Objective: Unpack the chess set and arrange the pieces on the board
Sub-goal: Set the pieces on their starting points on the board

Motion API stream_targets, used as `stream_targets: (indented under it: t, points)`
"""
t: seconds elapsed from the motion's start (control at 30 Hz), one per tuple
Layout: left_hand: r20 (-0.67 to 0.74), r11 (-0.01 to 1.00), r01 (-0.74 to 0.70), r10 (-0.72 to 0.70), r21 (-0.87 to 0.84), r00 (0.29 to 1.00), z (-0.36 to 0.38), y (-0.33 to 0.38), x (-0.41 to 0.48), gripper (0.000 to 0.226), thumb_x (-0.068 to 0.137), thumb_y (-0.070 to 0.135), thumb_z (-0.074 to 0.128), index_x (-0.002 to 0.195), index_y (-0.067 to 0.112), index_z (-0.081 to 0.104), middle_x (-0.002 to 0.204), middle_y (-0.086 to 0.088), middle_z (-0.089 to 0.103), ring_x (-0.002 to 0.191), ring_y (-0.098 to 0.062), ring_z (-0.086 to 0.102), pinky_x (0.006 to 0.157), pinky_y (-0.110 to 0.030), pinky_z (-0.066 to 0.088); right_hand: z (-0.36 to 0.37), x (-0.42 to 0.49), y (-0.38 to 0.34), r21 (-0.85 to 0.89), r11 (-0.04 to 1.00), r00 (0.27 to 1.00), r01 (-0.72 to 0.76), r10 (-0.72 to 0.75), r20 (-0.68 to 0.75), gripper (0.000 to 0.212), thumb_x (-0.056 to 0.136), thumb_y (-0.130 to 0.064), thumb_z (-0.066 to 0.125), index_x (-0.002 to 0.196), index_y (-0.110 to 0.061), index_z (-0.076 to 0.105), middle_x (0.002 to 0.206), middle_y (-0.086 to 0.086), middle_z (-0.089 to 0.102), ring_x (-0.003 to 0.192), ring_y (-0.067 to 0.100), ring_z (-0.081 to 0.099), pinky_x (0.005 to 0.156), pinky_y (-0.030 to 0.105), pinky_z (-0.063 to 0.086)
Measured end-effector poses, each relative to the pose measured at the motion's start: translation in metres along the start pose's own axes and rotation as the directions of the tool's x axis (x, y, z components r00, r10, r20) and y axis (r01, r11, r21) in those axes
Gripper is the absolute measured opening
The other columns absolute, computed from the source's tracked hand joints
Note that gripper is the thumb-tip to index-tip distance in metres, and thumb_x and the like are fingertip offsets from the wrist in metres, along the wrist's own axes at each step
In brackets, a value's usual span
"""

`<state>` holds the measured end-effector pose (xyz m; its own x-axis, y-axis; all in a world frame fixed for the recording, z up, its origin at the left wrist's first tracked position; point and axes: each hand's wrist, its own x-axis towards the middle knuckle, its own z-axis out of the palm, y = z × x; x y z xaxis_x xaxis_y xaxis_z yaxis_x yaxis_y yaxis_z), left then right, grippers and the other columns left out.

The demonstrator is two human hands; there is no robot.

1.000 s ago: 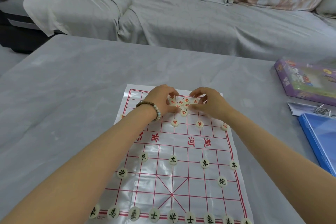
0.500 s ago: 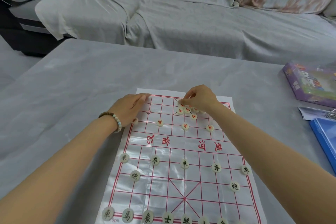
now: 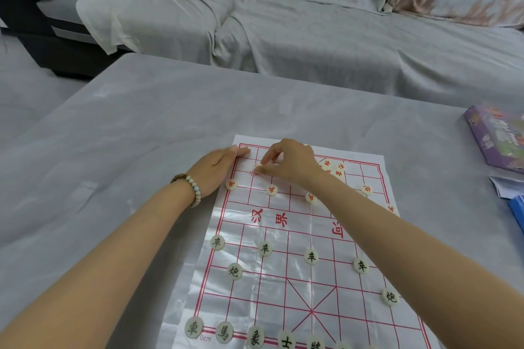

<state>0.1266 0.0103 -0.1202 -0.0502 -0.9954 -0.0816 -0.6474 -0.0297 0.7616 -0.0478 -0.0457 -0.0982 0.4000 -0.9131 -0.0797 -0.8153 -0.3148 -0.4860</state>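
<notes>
The plastic chess board (image 3: 286, 235) lies on the grey table. Black-lettered pieces (image 3: 265, 248) stand in rows on its near half. Red pawns (image 3: 271, 190) line the far half, and a small pile of red pieces (image 3: 333, 169) sits behind my right wrist. My left hand (image 3: 218, 167), with a bead bracelet, lies flat on the board's far left corner and holds nothing. My right hand (image 3: 289, 163) reaches across to the far left part of the grid, its thumb and forefinger pinched on a pale red-lettered piece (image 3: 257, 170) that touches the board.
A purple game box (image 3: 496, 144) lies at the table's right edge, with a white paper (image 3: 504, 188) and a blue lid (image 3: 519, 214) nearer. A sofa under a grey cover (image 3: 312, 22) stands behind the table.
My right hand has left the pile of red pieces and moved left with one piece. My left hand has slid to the board's far left corner and flattened there.
</notes>
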Motion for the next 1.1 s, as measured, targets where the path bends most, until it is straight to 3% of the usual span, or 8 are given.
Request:
stream_targets:
  t: [0.3,0.6,0.73,0.83,0.97,1.1]
  points:
    - [0.003,0.999,0.003,-0.003,0.042,1.000,0.003,-0.006,0.002,0.046,0.099,0.040,0.014,0.133,0.032,0.045,0.146,0.004,0.035,0.135,-0.017,0.029,0.108,-0.026,0.018,0.004,-0.008,-0.003,0.012,0.999,0.999,0.046,-0.046,-0.021,0.024,0.075,-0.051,0.069,0.091,-0.033,0.071,0.110,-0.011,0.062,0.103,0.010,0.051,0.090,0.034,0.032]
    - [-0.003,0.999,0.007,-0.007,0.049,1.000,0.004,-0.007,0.002,0.046,0.099,0.042,0.015,0.133,0.034,0.044,0.148,0.003,0.033,0.137,-0.018,0.026,0.112,-0.032,0.018,0.010,-0.010,-0.004,0.010,0.999,0.997,0.051,-0.051,-0.053,0.022,0.076,-0.050,0.069,0.088,-0.032,0.069,0.106,-0.009,0.060,0.100,0.009,0.050,0.085,0.028,0.026]
    - [0.000,0.999,0.012,-0.012,0.048,1.000,0.002,-0.002,0.001,0.046,0.099,0.041,0.016,0.133,0.030,0.045,0.147,0.001,0.034,0.136,-0.019,0.029,0.112,-0.033,0.021,0.005,-0.011,-0.001,0.054,0.997,0.998,0.052,-0.050,-0.042,0.023,0.074,-0.052,0.069,0.088,-0.033,0.067,0.098,-0.013,0.058,0.086,0.004,0.047,0.088,0.032,0.037]
    - [0.012,0.999,0.021,-0.021,0.028,1.000,0.000,0.005,0.003,0.046,0.098,0.043,0.022,0.132,0.025,0.047,0.142,0.001,0.042,0.130,-0.019,0.038,0.105,-0.029,0.028,-0.022,-0.017,0.013,0.127,0.990,0.992,0.055,-0.040,-0.116,0.019,0.077,-0.044,0.069,0.090,-0.030,0.066,0.094,-0.012,0.059,0.075,0.001,0.046,0.078,0.026,0.042]
    - [-0.013,0.994,-0.019,0.020,0.111,1.000,0.001,0.020,0.011,0.042,0.096,0.045,0.033,0.125,0.023,0.055,0.131,0.000,0.053,0.122,-0.019,0.047,0.102,-0.032,0.037,-0.070,-0.031,0.056,0.184,0.983,0.981,-0.001,0.036,-0.188,0.015,0.084,-0.027,0.066,0.097,-0.020,0.069,0.095,-0.006,0.066,0.070,0.001,0.053,0.061,0.010,0.039]
    - [0.022,0.981,-0.090,0.087,0.170,0.996,0.016,0.047,0.020,0.031,0.092,0.039,0.048,0.119,0.026,0.058,0.127,0.004,0.055,0.120,-0.015,0.047,0.097,-0.029,0.037,-0.090,-0.044,0.097,0.212,0.968,0.977,-0.137,0.167,-0.130,0.016,0.085,-0.022,0.065,0.100,-0.018,0.070,0.099,-0.003,0.067,0.080,0.005,0.057,0.070,0.015,0.041]
